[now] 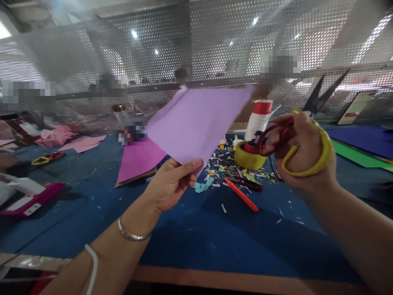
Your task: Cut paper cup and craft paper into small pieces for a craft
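My left hand (pixel 176 182) pinches the lower corner of a folded-looking sheet of light purple paper (pixel 199 123), held up above the table. To its right, my right hand (pixel 302 151) holds scissors (pixel 322 153) with red and yellow handles. The dark blades (pixel 322 96) are spread apart and point up, clear of the paper. Under the purple sheet lies a magenta sheet (pixel 139 159). A roll of yellow tape (pixel 249 157) stands between my hands, with an orange-red pen (pixel 242 194) in front of it.
Paper scraps (pixel 221 164) litter the middle of the blue table (pixel 190 246). A white and red bottle (pixel 258 119) stands behind the tape. Blue and green sheets (pixel 362 143) lie at right; pink paper (pixel 82 143), another pair of scissors (pixel 47 158) and a magenta box (pixel 37 200) at left. A perforated screen (pixel 215 45) rises behind.
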Available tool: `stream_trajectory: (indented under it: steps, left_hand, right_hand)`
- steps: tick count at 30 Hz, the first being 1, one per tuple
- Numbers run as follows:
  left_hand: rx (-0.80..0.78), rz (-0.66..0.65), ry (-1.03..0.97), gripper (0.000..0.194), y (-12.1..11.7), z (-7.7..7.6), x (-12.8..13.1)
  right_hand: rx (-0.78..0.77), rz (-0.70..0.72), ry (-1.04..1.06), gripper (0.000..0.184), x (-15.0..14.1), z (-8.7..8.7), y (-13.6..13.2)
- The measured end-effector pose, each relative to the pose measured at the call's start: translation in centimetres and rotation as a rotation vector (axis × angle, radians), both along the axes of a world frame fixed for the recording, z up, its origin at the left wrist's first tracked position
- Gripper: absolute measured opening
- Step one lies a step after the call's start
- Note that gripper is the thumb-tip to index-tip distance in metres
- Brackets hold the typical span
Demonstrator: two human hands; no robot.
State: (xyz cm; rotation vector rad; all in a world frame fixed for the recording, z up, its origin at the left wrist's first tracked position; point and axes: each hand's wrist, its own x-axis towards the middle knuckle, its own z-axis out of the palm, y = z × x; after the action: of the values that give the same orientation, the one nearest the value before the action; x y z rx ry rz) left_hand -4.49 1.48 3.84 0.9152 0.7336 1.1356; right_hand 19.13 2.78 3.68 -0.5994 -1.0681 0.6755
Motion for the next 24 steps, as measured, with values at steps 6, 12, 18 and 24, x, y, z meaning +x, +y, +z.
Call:
stream_trajectory:
  steps: [6,12,18,24]
  left_hand:
    - [-0.036,0.145,-0.199,0.015,-0.2,-0.2,1.1]
    - [-0.070,0.316,-0.340,0.009,0.4,-0.5,1.2]
    - [-0.096,0.336,-0.373,0.015,0.0,-0.5,1.7]
    - [-0.102,0.343,-0.384,0.012,-0.5,-0.7,2.4]
  right_hand:
    - [-0.290,0.501,-0.348,0.037,-2.4,-2.1,-3.0]
    - [-0.379,0.798,-0.592,0.049,-4.1,-3.1,-4.2]
    - [-0.391,0.810,-0.622,0.052,-4.4,-2.8,-4.2]
    - [-0.375,0.827,-0.640,0.051,-4.6,-3.0,-4.2]
